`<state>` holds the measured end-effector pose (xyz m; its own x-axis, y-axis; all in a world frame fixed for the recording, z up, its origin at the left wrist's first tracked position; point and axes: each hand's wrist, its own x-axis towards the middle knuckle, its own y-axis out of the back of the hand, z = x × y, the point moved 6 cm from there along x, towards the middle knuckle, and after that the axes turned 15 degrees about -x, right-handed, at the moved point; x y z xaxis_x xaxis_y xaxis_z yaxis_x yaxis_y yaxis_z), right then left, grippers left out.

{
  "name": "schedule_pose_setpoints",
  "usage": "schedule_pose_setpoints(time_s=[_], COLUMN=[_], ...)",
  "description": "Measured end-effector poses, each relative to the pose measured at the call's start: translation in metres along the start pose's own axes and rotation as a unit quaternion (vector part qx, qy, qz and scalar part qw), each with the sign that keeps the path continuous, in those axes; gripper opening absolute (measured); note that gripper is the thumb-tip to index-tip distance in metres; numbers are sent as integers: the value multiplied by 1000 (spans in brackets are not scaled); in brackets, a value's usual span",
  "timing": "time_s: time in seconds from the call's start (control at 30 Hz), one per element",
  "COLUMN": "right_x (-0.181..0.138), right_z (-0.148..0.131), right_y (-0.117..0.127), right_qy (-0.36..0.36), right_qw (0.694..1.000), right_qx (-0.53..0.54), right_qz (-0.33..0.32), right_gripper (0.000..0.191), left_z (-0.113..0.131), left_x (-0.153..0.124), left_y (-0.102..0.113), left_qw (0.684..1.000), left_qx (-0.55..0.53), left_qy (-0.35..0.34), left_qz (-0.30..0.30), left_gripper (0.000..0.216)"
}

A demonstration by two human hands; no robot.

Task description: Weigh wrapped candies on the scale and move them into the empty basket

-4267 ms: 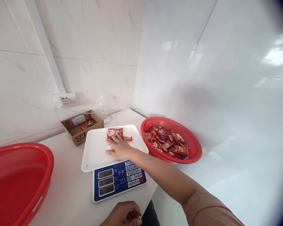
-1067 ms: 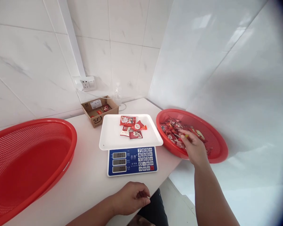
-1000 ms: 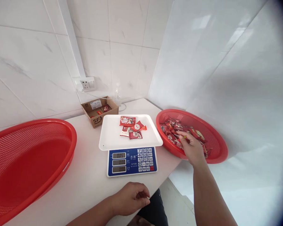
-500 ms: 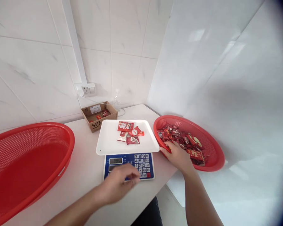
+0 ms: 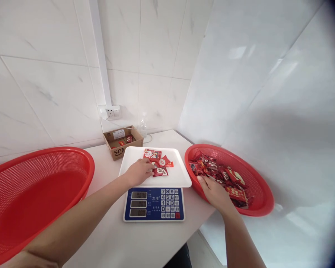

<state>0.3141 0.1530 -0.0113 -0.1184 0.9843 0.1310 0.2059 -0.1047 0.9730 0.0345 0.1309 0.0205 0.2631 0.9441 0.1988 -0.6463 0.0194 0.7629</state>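
Note:
Over the white weighing tray [image 5: 170,180] my left hand [image 5: 139,172] has its fingers curled down onto a small candy packet, mostly hidden under them. Beside those fingers lie a red packet with a printed figure [image 5: 152,154], a red twist-shaped packet [image 5: 165,161] and a dark red packet [image 5: 160,171]. My right hand [image 5: 216,193] is closed at the near left rim of the right red basket [image 5: 257,208], partly covering that edge. Many red-wrapped candies [image 5: 212,166] fill this basket, close to my right fingers.
The blue scale panel [image 5: 154,204] faces me below the tray. A large red basket [image 5: 91,163] stands at left. Behind are a cardboard box [image 5: 118,152] with a few red packets, a clear bottle [image 5: 143,124] and a wall socket [image 5: 110,112]. Walls bound the table at the back and right.
My left hand has moved forward from above the scale's keypad to the packets on the tray. My right hand stays at the basket's rim. The whole view has shifted slightly.

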Motion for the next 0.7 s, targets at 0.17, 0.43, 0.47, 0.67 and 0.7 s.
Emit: schedule_pose_setpoints(time_s=[0.17, 0.43, 0.47, 0.67, 0.7], right_x=[4, 3, 3, 2, 2], right_z=[9, 9, 9, 9, 8], right_y=[2, 0, -1, -1, -1], right_qy=[-11, -13, -12, -12, -12], right_qw=[998, 999, 999, 999, 999], right_qx=[56, 50, 49, 43, 44], right_qz=[26, 16, 16, 22, 19], right_gripper=[39, 39, 39, 39, 40], left_z=[1, -2, -3, -34, -43], left_x=[-3, -58, -67, -131, -144], left_y=[10, 68, 78, 135, 141], left_qw=[1000, 994, 993, 968, 961], left_qx=[2, 30, 36, 161, 180], left_qy=[-8, 38, 50, 121, 132], left_qz=[15, 93, 99, 152, 163], left_gripper=[17, 25, 23, 29, 31])
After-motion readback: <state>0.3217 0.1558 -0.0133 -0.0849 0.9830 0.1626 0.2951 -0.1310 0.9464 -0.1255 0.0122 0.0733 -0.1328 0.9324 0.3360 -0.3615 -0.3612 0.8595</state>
